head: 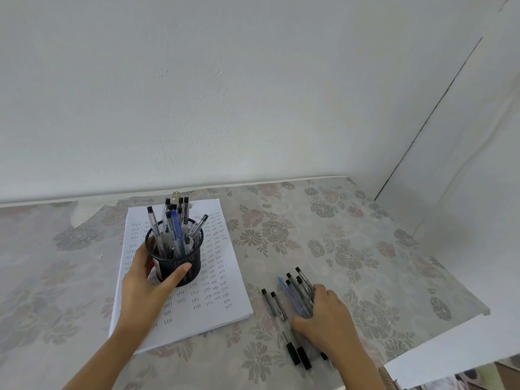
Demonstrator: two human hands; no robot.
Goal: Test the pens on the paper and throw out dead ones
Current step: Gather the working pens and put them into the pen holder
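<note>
Right hand (329, 319) curls over loose pens (298, 294), tips toward the person; left hand (146, 282) grips mesh cup (194, 258).

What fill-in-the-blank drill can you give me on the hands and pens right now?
The left hand grips the black mesh pen holder, which stands on the stack of ____.
The right hand holds a bunch of pens lying on the floral ____.
One pen standing in the pen holder has a bright ____ barrel.
Missing words: paper; tablecloth; blue.
</note>
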